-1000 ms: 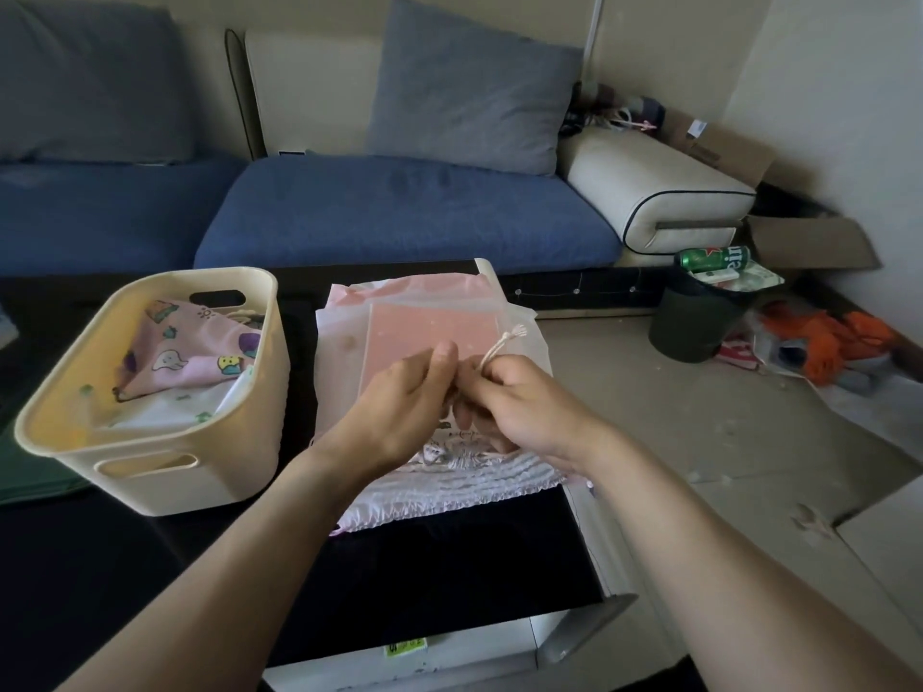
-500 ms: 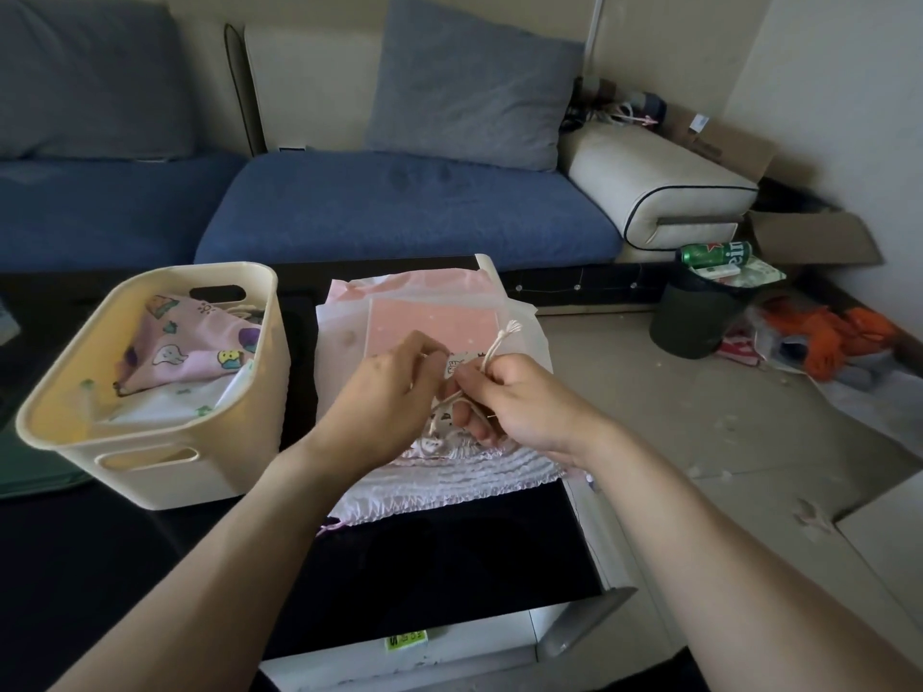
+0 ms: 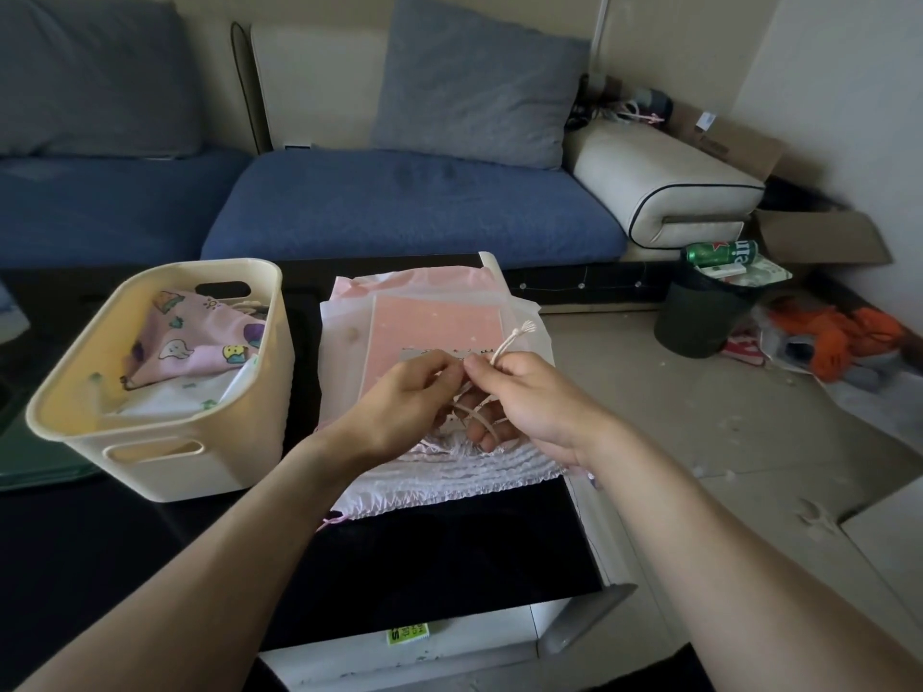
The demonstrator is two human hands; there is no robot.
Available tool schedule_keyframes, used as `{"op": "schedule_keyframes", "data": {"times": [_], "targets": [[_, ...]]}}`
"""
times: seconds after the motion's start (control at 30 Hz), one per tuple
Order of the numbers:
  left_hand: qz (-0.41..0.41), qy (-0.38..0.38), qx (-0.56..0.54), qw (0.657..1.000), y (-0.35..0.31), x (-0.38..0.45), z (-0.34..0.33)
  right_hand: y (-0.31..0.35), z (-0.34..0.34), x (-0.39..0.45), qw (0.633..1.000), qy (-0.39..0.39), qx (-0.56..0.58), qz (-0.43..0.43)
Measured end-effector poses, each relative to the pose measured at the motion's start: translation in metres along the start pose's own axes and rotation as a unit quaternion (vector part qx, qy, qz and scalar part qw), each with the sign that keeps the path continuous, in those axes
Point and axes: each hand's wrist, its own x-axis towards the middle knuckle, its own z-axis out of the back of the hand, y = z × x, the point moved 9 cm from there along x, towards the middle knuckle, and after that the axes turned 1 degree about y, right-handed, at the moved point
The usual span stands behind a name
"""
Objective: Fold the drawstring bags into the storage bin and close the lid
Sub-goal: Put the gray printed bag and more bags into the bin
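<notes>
Both hands, left hand (image 3: pixel 399 407) and right hand (image 3: pixel 524 407), pinch the drawstring (image 3: pixel 509 342) over the white bag (image 3: pixel 464 472). Likely tidying the cord; next, fold bag, move left into storage bin (image 3: pixel 165 462).

Dim, soft indoor daylight, dark foreground, wide-angle bending at edges, mild softness throughout.

Black glossy coffee table (image 3: pixel 439 561), carrying: one cream plastic storage bin (image 3: pixel 200 457), sitting at left; one pile of drawstring bags (image 3: pixel 449 472), white and pink, lying just beside it, reaching the table's right edge.
</notes>
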Motion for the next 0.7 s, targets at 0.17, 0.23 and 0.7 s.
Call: {"op": "schedule_keyframes", "data": {"times": [0.17,0.23,0.7], "targets": [[-0.053,0.02,0.1,0.993,-0.007,-0.001,-0.001,-0.001,0.002,0.0,0.999,-0.021,0.033,0.002],[-0.058,0.04,0.12,0.99,-0.008,-0.002,0.0,-0.002,0.002,0.0,0.999,-0.019,0.033,-0.003],[-0.075,-0.055,0.262,0.96,-0.021,-0.012,0.017,-0.014,0.017,0.007,0.996,-0.082,0.015,-0.031]]}}
